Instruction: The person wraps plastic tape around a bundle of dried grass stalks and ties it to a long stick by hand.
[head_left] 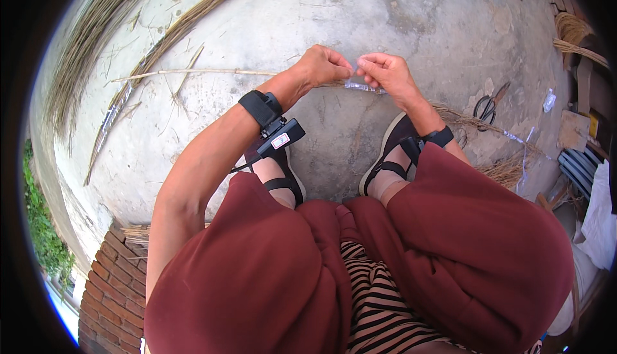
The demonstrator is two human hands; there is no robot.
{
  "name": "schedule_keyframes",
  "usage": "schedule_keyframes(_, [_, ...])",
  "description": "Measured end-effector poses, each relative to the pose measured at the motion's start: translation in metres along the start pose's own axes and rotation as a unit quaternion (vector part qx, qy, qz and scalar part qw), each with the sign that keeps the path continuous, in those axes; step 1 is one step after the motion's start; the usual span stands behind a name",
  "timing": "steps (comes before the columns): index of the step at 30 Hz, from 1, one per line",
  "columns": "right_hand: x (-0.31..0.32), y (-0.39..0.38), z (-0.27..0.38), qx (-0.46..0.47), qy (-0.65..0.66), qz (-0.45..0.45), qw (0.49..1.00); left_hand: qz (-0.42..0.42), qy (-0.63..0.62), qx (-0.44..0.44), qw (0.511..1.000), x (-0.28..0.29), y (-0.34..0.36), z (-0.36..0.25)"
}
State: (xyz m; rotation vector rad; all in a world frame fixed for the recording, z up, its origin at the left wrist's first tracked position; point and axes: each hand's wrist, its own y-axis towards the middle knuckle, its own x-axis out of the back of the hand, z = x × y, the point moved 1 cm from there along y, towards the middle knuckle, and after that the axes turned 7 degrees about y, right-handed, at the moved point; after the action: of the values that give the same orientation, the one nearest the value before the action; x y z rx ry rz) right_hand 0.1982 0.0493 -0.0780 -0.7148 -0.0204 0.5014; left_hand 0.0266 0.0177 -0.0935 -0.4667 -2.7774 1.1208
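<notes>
My left hand [323, 66] and my right hand [385, 74] are close together above the concrete, fingertips pinched and nearly touching. Between them shows a bit of thin, clear plastic strip [353, 64]; its exact shape is hard to make out. Just below the fingers, a shiny plastic wrapping [363, 87] lies around a thin bundle of dry stalks, partly hidden behind my right hand. A single pale stalk [212, 71] runs leftward from behind my left wrist. Black straps with small devices sit on both wrists.
Long bundles of dry stalks [106, 32] curve along the left, one bound with plastic [116, 106]. To the right lie black-handled scissors [488, 106], brush-like stalks [508, 169] and a crumpled plastic piece [549, 100]. My sandalled feet [393, 154] stand close below. A brick edge [112, 283] is lower left.
</notes>
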Motion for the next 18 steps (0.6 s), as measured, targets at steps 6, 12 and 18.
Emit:
schedule_keyframes(6, [0.0035, -0.0067, 0.0017, -0.018, -0.038, 0.022, 0.999, -0.014, 0.0, 0.023, 1.0, -0.0008, -0.0023, -0.0025])
schedule_keyframes(12, [-0.0018, -0.0052, 0.0014, -0.009, -0.045, 0.017, 0.999, -0.006, -0.009, 0.018, 1.0, 0.0003, -0.0025, -0.001])
schedule_keyframes(18, [-0.0024, -0.0014, -0.0041, 0.003, -0.064, 0.023, 0.998, -0.01, 0.0, 0.008, 1.0, -0.0021, -0.0014, 0.0007])
